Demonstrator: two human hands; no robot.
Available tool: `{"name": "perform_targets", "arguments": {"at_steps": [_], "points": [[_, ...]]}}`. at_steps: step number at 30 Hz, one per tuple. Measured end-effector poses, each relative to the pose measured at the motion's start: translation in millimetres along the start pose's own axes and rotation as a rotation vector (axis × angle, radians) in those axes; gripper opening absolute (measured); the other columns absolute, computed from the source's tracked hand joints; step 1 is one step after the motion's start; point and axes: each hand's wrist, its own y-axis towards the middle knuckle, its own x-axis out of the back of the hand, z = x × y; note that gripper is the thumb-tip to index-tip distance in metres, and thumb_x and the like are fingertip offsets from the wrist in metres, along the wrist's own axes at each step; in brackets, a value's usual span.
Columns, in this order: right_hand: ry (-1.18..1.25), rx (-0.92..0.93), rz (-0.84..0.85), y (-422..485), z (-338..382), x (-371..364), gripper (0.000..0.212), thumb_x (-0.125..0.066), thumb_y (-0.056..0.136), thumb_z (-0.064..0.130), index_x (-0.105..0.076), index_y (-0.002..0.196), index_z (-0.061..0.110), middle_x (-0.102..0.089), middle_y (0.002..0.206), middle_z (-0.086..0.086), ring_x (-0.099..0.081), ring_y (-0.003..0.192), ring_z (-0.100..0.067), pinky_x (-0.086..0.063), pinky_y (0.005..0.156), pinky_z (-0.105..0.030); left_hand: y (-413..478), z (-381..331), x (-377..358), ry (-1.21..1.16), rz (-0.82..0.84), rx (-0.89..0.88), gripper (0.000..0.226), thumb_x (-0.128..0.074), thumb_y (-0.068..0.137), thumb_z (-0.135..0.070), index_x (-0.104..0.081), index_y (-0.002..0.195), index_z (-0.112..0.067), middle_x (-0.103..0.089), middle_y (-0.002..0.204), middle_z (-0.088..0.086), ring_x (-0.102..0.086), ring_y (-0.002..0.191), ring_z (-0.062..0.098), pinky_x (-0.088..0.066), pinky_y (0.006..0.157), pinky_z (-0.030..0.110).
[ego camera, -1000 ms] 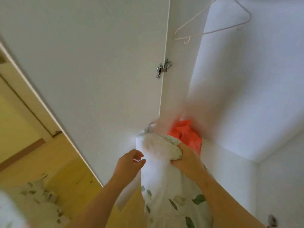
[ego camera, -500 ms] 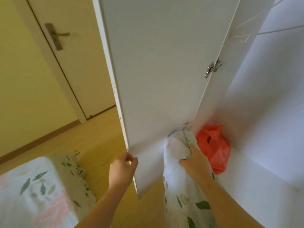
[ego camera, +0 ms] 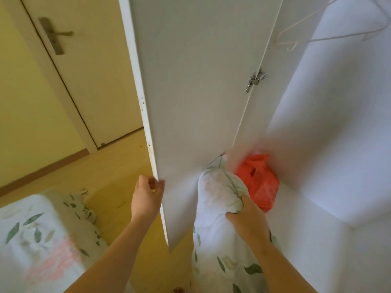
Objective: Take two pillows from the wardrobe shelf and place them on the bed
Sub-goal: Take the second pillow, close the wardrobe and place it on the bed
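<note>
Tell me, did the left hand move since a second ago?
Yes. The left hand went leftward across the wardrobe door, away from the pillow and the hinge, and now grips the door's free edge.

1 pillow (ego camera: 215,208), white with green leaves, stands upright at the open front of the wardrobe (ego camera: 338,134), its top bunched in the right hand (ego camera: 247,218). The bed (ego camera: 31,229), under matching leaf-print cloth, lies low at the left.

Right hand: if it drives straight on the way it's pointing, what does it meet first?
The right hand grips the pillow, whose bunched end lies ahead; behind that, probably the wardrobe door, not the red bag, though depth is unclear.
</note>
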Motion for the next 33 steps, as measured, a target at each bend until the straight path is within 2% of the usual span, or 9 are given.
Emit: {"name": "perform_targets", "arguments": {"at_steps": [4, 8, 12, 17, 21, 25, 28, 31, 33], "points": [[0.034, 0.003, -0.009, -22, -29, 16, 0.037, -0.060, 0.080, 0.015, -0.051, 0.116, 0.016, -0.054, 0.079, 0.002, -0.052, 0.071, -0.018, -0.040, 0.058, -0.024, -42, -8, -16, 0.029, 0.020, -0.056, 0.020, -0.057, 0.090, -0.027, -0.045, 0.088, -0.011, -0.057, 0.093, 0.007, -0.054, 0.082, 0.021, -0.041, 0.065, 0.032], [0.060, 0.000, -0.045, -37, -59, 34, 0.043, -0.060, 0.083, 0.018, -0.048, 0.125, 0.015, -0.053, 0.080, 0.000, -0.049, 0.070, -0.017, -0.037, 0.059, -0.022, -85, -21, -40, 0.159, 0.091, -0.154, 0.023, -0.056, 0.090, -0.032, -0.044, 0.087, -0.012, -0.057, 0.088, 0.004, -0.057, 0.075, 0.022, -0.046, 0.060, 0.033], [0.089, -0.033, -0.084, -46, -90, 55, 0.032, -0.058, 0.086, 0.021, -0.050, 0.117, 0.015, -0.052, 0.081, 0.001, -0.048, 0.069, -0.015, -0.034, 0.055, -0.013, -112, -45, -69, 0.342, 0.204, -0.288, 0.026, -0.053, 0.090, -0.036, -0.038, 0.088, -0.015, -0.052, 0.080, 0.002, -0.056, 0.069, 0.023, -0.044, 0.058, 0.031], [0.170, -0.132, -0.174, -52, -129, 83, 0.015, -0.057, 0.086, 0.023, -0.053, 0.100, 0.017, -0.057, 0.081, 0.002, -0.053, 0.071, -0.015, -0.038, 0.056, -0.016, -137, -78, -108, 0.346, 0.283, -0.362, 0.025, -0.051, 0.089, -0.039, -0.043, 0.096, -0.017, -0.052, 0.081, -0.002, -0.060, 0.073, 0.024, -0.048, 0.060, 0.032], [0.196, -0.237, -0.252, -56, -155, 98, 0.019, -0.053, 0.090, 0.029, -0.054, 0.107, 0.020, -0.063, 0.095, -0.001, -0.060, 0.085, -0.021, -0.048, 0.070, -0.026, -149, -103, -142, 0.352, 0.423, -0.437, 0.029, -0.054, 0.087, -0.040, -0.048, 0.096, -0.013, -0.063, 0.087, 0.003, -0.062, 0.076, 0.023, -0.051, 0.065, 0.034], [0.196, -0.320, -0.316, -62, -174, 117, 0.020, -0.051, 0.089, 0.027, -0.052, 0.107, 0.019, -0.064, 0.098, -0.004, -0.062, 0.089, -0.024, -0.049, 0.076, -0.032, -156, -134, -170, 0.366, 0.568, -0.716, 0.027, -0.059, 0.084, -0.041, -0.044, 0.092, -0.021, -0.055, 0.089, -0.010, -0.057, 0.081, 0.013, -0.041, 0.064, 0.018], [0.201, -0.384, -0.377, -62, -187, 134, 0.018, -0.047, 0.090, 0.029, -0.052, 0.106, 0.020, -0.064, 0.096, -0.002, -0.061, 0.088, -0.023, -0.050, 0.080, -0.034, -155, -166, -194, 0.349, 0.685, -0.905, 0.035, -0.061, 0.084, -0.039, -0.048, 0.107, -0.017, -0.054, 0.104, -0.009, -0.049, 0.090, 0.010, -0.039, 0.075, 0.017], [0.234, -0.456, -0.436, -58, -198, 147, 0.014, -0.045, 0.089, 0.032, -0.053, 0.098, 0.024, -0.065, 0.101, -0.004, -0.062, 0.093, -0.025, -0.051, 0.087, -0.041, -149, -194, -222, 0.367, 0.778, -0.977, 0.028, -0.061, 0.085, -0.034, -0.043, 0.099, -0.017, -0.044, 0.096, -0.009, -0.044, 0.089, 0.013, -0.035, 0.073, 0.018], [0.235, -0.490, -0.449, -53, -205, 156, 0.009, -0.048, 0.088, 0.030, -0.050, 0.095, 0.026, -0.064, 0.098, -0.001, -0.062, 0.092, -0.023, -0.051, 0.082, -0.038, -143, -203, -241, 0.374, 0.791, -1.010, 0.030, -0.063, 0.085, -0.031, -0.035, 0.091, -0.020, -0.042, 0.095, -0.007, -0.044, 0.090, 0.014, -0.035, 0.074, 0.018]]}}
